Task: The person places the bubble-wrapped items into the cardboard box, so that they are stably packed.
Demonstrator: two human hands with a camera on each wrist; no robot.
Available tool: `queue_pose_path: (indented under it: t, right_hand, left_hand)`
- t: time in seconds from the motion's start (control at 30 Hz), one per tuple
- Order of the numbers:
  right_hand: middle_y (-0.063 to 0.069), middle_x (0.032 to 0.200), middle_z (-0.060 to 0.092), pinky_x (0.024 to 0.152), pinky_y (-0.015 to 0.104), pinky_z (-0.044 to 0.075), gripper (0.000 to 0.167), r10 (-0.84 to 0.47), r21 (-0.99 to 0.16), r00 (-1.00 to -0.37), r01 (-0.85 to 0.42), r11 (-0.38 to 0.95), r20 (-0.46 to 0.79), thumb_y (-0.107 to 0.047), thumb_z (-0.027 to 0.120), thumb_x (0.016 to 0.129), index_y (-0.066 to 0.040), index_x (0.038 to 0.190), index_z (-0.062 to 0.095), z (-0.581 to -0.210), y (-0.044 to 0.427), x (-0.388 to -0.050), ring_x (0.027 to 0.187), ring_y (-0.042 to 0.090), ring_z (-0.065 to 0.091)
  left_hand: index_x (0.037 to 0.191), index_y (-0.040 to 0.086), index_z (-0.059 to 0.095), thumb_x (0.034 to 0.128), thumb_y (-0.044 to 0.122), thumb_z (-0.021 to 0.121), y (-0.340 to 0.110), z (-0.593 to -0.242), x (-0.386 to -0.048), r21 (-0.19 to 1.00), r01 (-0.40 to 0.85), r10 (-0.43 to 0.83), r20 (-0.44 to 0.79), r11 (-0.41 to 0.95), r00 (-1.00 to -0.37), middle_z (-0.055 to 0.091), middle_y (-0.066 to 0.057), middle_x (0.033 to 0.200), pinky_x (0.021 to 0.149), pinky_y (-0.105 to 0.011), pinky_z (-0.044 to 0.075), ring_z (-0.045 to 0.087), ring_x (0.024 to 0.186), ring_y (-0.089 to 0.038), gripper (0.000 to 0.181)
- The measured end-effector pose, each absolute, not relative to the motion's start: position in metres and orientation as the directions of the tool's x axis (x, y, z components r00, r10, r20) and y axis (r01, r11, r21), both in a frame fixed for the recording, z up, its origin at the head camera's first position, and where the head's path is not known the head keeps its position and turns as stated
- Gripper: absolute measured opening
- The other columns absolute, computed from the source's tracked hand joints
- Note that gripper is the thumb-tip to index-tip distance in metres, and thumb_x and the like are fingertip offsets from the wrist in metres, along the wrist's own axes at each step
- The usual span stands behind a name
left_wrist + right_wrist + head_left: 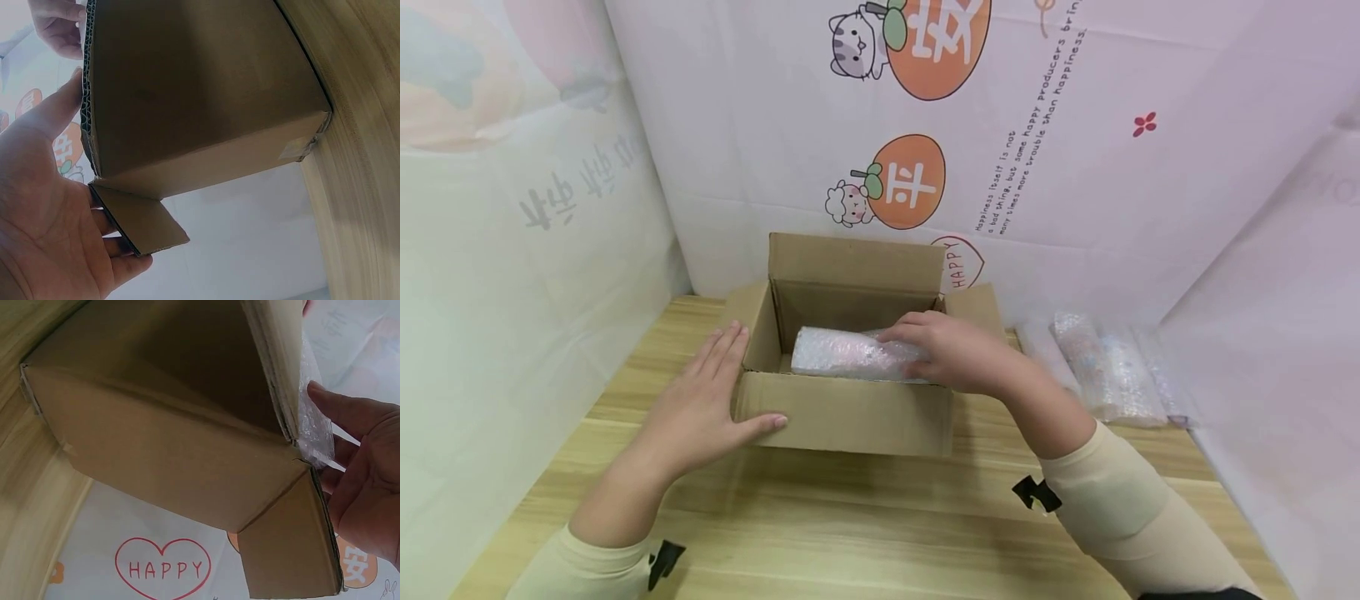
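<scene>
Head view shows your right hand [953, 352], fingers curled round one bubble-wrapped roll [835, 352] inside the unsealed box [850, 414], your left hand [702, 410] straight-fingered against it; work looks unfinished, with other wrapped packs [1084, 362] outside on the bench [865, 525].

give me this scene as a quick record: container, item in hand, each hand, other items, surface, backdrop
container: cardboard box, open on top, far flap standing up
item in hand: bubble-wrapped package, in the box opening; whether it touches the bottom is hidden
left hand: rests on the box's near left corner, thumb over the near flap
right hand: grips the package's right part
other items: more wrapped packages, lying right of the box
surface: wood-grain table
backdrop: white sheet with orange prints and lettering
</scene>
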State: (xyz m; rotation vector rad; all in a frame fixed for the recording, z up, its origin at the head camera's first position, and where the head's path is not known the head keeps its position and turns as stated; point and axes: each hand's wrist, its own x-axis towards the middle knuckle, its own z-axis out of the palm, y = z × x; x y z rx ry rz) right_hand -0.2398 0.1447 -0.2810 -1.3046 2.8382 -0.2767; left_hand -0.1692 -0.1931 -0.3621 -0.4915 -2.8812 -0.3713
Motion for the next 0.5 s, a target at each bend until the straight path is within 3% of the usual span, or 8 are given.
queue_pose_path:
  t: [0.23, 0.5]
  right_hand:
    - [0.001, 0.132, 0.059, 0.103, 0.039, 0.049, 0.049, -0.734, -0.195, -0.677, -0.729, 0.656, 0.059, -0.019, 0.075, 0.088, -0.016, 0.134, 0.06, -0.281, 0.151, -0.24, 0.122, 0.02, 0.055]
    - [0.007, 0.127, 0.063, 0.104, 0.042, 0.047, 0.045, -0.716, -0.232, -0.671, -0.74, 0.632, 0.19, -0.019, 0.076, 0.086, -0.008, 0.128, 0.063, -0.266, 0.17, -0.24, 0.12, 0.023, 0.057]
  left_hand:
    - [0.158, 0.009, -0.004, 0.0795, 0.082, 0.049, -0.192, -0.361, -0.168, 0.218, 0.345, 0.297, 0.225, 0.913, -0.928, -0.001, -0.013, 0.166, 0.121, -0.057, 0.016, 0.005, 0.151, -0.039, 0.12]
    - [0.158, 0.009, -0.003, 0.079, 0.082, 0.05, -0.192, -0.361, -0.168, 0.219, 0.344, 0.295, 0.228, 0.913, -0.928, -0.001, -0.013, 0.165, 0.121, -0.057, 0.016, 0.005, 0.151, -0.039, 0.12]
